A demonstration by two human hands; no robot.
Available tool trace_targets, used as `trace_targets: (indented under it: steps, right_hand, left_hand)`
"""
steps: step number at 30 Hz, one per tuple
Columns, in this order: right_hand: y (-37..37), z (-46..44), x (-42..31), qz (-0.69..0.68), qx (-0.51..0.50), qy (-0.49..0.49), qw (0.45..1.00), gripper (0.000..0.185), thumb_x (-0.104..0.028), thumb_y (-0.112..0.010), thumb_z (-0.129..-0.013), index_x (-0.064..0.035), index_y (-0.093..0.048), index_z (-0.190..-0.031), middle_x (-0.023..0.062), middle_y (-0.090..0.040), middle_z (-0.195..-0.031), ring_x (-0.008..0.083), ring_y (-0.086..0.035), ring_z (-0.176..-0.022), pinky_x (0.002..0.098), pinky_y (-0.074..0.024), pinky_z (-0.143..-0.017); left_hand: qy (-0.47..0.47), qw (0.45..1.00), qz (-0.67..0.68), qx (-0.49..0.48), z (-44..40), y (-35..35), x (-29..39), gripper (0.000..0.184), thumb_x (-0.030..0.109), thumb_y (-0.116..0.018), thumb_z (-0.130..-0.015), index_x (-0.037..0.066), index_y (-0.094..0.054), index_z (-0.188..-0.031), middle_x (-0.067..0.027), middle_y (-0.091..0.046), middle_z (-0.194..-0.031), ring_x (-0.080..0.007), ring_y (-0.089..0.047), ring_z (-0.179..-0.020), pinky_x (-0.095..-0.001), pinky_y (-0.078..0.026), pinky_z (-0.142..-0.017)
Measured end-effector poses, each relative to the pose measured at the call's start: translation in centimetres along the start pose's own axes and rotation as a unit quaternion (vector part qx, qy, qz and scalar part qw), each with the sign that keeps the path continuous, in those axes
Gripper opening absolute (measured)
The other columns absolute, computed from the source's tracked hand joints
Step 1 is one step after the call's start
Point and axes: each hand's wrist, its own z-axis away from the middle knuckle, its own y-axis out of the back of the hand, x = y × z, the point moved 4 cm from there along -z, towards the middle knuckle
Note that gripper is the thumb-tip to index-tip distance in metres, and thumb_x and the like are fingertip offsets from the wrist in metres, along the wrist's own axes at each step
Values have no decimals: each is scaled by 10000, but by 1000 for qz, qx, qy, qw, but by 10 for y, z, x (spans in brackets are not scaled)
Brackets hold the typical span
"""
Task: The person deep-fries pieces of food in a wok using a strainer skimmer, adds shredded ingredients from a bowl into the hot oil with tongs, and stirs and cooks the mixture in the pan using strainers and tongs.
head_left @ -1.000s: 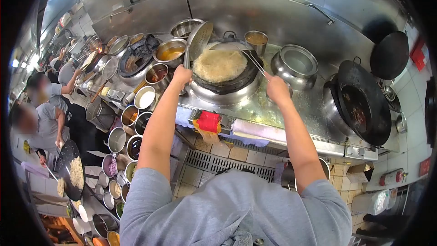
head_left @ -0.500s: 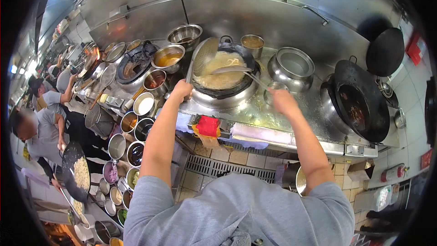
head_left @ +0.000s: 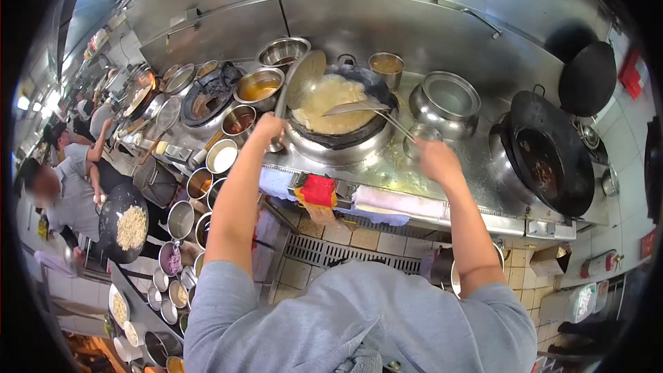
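My left hand (head_left: pixel 268 128) is closed around the handle of a perforated skimmer (head_left: pixel 307 74), whose round head is tilted up at the left side of a black wok (head_left: pixel 380 88). Pale, frothy liquid (head_left: pixel 336 94) with light-coloured food fills the wok, which sits on a steel burner ring (head_left: pixel 340 154). In my right hand (head_left: pixel 438 159) I grip the handle of a ladle (head_left: pixel 356 106). The ladle's bowl hangs over the right half of the liquid, and whether it touches the surface is hard to see.
Bowls of orange oil (head_left: pixel 259 88) and red sauce (head_left: pixel 239 121) stand left of the wok. A lidded steel pot (head_left: pixel 449 97) and another black wok (head_left: pixel 543 166) are to the right. Farther left, a co-worker (head_left: pixel 76 183) holds a wok of pale food (head_left: pixel 131 228) beside several ingredient bowls.
My left hand and the skimmer have shifted slightly up and left. The ladle stays nearly in place over the wok. The co-worker's wok has moved up and right.
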Motion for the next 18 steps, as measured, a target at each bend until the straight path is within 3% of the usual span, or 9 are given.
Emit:
trace_targets:
  steps: [2, 5, 7, 11, 14, 16, 18]
  right_hand:
    - [-9, 14, 3, 0, -51, -25, 998, 428, -26, -436, -771, -119, -501, -1183, 199, -589, -944, 355, -583, -871, 434, -473, -722]
    - [-4, 6, -4, 18, 13, 40, 999, 427, -35, -440, -773, -115, -495, -1189, 193, -591, -924, 344, -583, -878, 428, -472, -731]
    - [23, 24, -7, 14, 7, 20, 1000, 439, -33, -432, -772, -123, -502, -1196, 195, -590, -922, 339, -582, -882, 422, -472, -743]
    - [-14, 0, -14, -14, -14, 8, 1000, 456, -20, -426, -764, -131, -513, -1198, 206, -592, -939, 342, -578, -898, 420, -468, -762]
    - [-11, -16, 6, -32, -3, 20, 999, 482, 5, -415, -756, -133, -505, -1209, 208, -590, -976, 342, -572, -922, 417, -462, -787]
    - [-3, -13, 16, -70, 72, 7, 995, 443, -16, -424, -750, -106, -535, -1169, 229, -594, -923, 366, -576, -863, 442, -455, -762]
    - [-29, -28, 20, -69, 51, -27, 996, 430, -30, -429, -764, -104, -532, -1175, 227, -591, -946, 363, -571, -888, 427, -446, -799]
  left_hand:
    - [15, 1000, 9, -20, -1, 5, 6, 114, -1, -530, -721, -43, -492, -820, -75, -481, -545, -163, -455, -413, -305, -371, -366]
    - [6, 1000, 25, -6, 1, 13, 18, 110, 2, -530, -735, -31, -474, -823, -72, -480, -544, -165, -451, -413, -304, -365, -363]
    - [-2, 1000, 17, -9, 3, 17, 19, 115, 13, -527, -750, -24, -458, -835, -70, -481, -565, -163, -453, -424, -306, -361, -361]
    - [8, 998, 66, -4, -1, 12, 20, 163, 5, -524, -746, -29, -450, -887, -76, -491, -583, -162, -469, -447, -312, -367, -362]
    - [-13, 999, 40, 26, 4, 10, 19, 211, 6, -519, -741, -32, -451, -937, -78, -491, -585, -167, -470, -445, -312, -373, -363]
    - [-17, 998, 35, 42, 4, 7, 9, 232, 5, -503, -736, -42, -453, -957, -94, -496, -584, -175, -476, -445, -318, -379, -364]
    - [-13, 998, 45, 42, 6, -2, 3, 231, 1, -493, -730, -56, -451, -950, -102, -500, -579, -179, -480, -447, -317, -377, -364]
